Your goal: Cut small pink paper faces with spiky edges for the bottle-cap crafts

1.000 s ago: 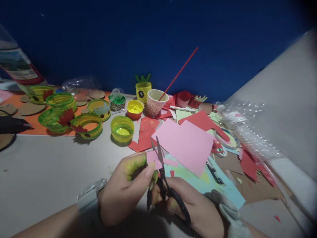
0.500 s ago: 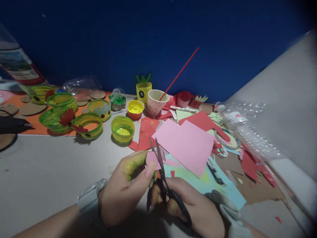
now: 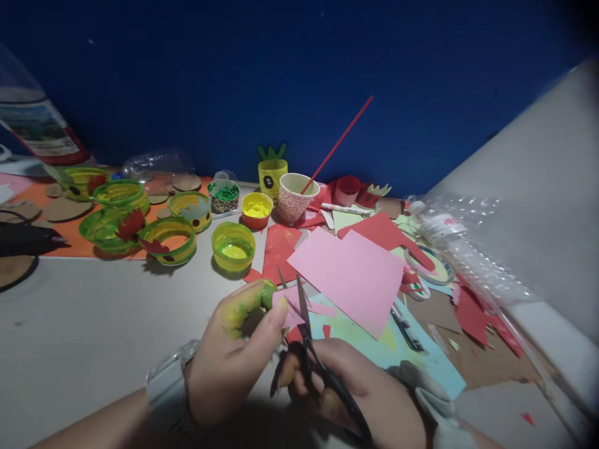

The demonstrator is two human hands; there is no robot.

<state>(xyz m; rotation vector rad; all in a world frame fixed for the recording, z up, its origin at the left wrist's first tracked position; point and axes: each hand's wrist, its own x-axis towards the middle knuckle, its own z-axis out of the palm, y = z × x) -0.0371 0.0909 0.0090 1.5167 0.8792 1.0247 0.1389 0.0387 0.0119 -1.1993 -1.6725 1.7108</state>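
Observation:
My left hand [image 3: 243, 343], smeared with green and yellow paint, pinches a small piece of pink paper [image 3: 291, 304] between thumb and forefinger. Black-handled scissors [image 3: 306, 333] are in my right hand [image 3: 355, 386], its fingers through the loops. The blades stand parted around the pink piece, pointing away from me. Beyond both hands lies a large pink sheet [image 3: 350, 274], on top of red paper [image 3: 279, 252] and a light blue sheet [image 3: 374, 330]. A green-yellow painted ring-shaped cup [image 3: 233, 247] stands just past my left hand.
Painted rings with paper crests [image 3: 168, 240] stand on orange paper at left. Behind are a green paint cup [image 3: 223, 196], a yellow paint cup [image 3: 257, 210] and a patterned paper cup [image 3: 296, 198] with a red stick. A plastic bottle [image 3: 444, 224] and bubble wrap [image 3: 491, 268] lie at right.
The pink piece has turned in my left fingers, and its outline now looks more pointed. The scissors' blades have opened wider and tipped slightly lower. The large pink sheet stays put.

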